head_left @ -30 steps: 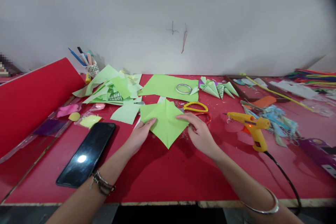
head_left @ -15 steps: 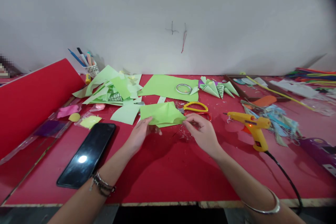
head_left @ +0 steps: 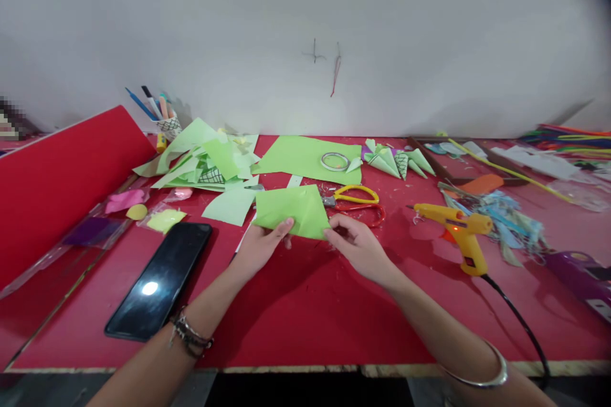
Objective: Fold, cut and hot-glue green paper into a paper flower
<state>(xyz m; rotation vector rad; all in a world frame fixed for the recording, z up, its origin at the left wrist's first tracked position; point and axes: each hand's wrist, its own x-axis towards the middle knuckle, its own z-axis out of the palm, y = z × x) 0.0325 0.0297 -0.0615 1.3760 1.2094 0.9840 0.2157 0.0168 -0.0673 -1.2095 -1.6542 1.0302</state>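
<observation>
A bright green paper piece (head_left: 298, 206) is held between both hands over the middle of the red table. My left hand (head_left: 262, 243) grips its lower left edge, thumb on top and fingers beneath. At the paper's lower right corner, my right hand (head_left: 356, 243) pinches it between thumb and fingers. Scissors (head_left: 358, 196) with one yellow and one red handle lie just beyond my right hand, their blades partly hidden by the paper. Behind is a larger green sheet (head_left: 291, 156) with a silver ring (head_left: 335, 161) on it.
A black phone (head_left: 160, 280) lies left, near green paper scraps (head_left: 191, 152) and a pen cup (head_left: 168, 125). Folded green cones (head_left: 384, 162) stand behind. On the right are a yellow glue gun (head_left: 458, 229) with a cord, fabric strips (head_left: 510, 210) and a purple object (head_left: 580, 276).
The green paper has tipped so its face shows more fully. My left thumb has moved onto its front, and my right hand has shifted slightly left and down with the corner.
</observation>
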